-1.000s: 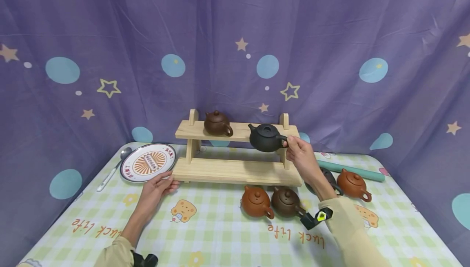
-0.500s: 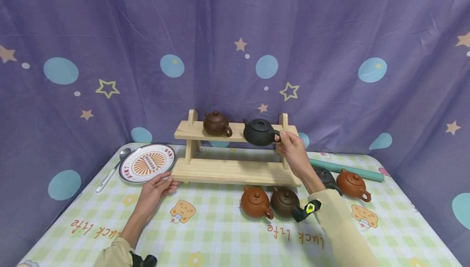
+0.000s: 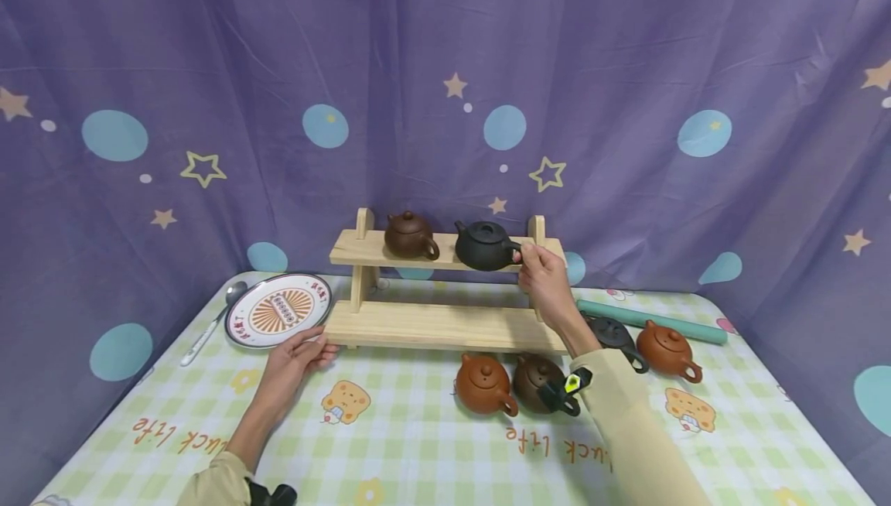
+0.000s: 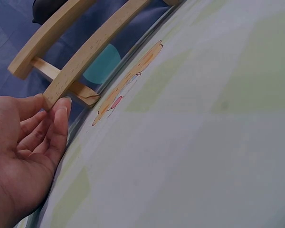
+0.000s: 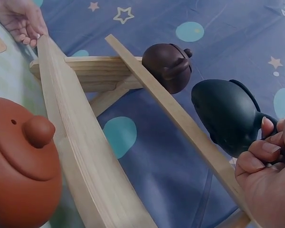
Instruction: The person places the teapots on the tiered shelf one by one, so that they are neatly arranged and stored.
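A black teapot (image 3: 484, 245) is at the upper shelf's right half, its handle pinched by my right hand (image 3: 546, 282); in the right wrist view the black teapot (image 5: 225, 114) is close to the upper board's edge, and whether it touches the board I cannot tell. A dark brown teapot (image 3: 409, 235) stands on the same board to the left. My left hand (image 3: 295, 363) grips the left end of the lower board of the wooden shelf (image 3: 438, 323); the left wrist view shows the thumb and fingers of the left hand (image 4: 31, 142) pinching the board end.
In front of the shelf stand an orange teapot (image 3: 482, 384) and a brown teapot (image 3: 534, 382). To the right are a black teapot (image 3: 611, 333), another orange teapot (image 3: 664, 347) and a green roll (image 3: 654, 320). A plate (image 3: 254, 328) and a spoon (image 3: 209, 332) lie left.
My right hand has moved left and slightly up with the black teapot, bringing it nearer the brown one on the upper board. The left hand keeps its hold on the lower board.
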The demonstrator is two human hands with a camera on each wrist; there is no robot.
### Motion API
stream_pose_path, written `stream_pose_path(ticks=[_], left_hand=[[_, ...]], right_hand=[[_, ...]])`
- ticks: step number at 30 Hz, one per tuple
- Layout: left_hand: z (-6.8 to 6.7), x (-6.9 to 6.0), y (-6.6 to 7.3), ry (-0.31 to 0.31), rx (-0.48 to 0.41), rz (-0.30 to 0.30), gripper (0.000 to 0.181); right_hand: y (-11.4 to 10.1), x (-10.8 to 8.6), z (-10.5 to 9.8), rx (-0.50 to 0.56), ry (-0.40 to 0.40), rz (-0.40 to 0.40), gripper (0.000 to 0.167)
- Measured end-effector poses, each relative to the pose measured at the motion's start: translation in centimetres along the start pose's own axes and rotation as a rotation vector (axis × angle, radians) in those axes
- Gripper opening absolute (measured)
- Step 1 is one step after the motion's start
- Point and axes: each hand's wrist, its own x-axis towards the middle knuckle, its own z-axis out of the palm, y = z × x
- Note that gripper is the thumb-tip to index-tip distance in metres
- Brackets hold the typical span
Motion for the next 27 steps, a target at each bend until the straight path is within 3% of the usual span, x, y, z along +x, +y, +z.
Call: stream_pose_path(ticks=[27], left_hand=[[0.0,0.0,-0.1,-0.008,-0.024,0.008,0.045]], right_hand=[[0.5,1.3,2.2,-0.04,0.041,0.036,0.035]])
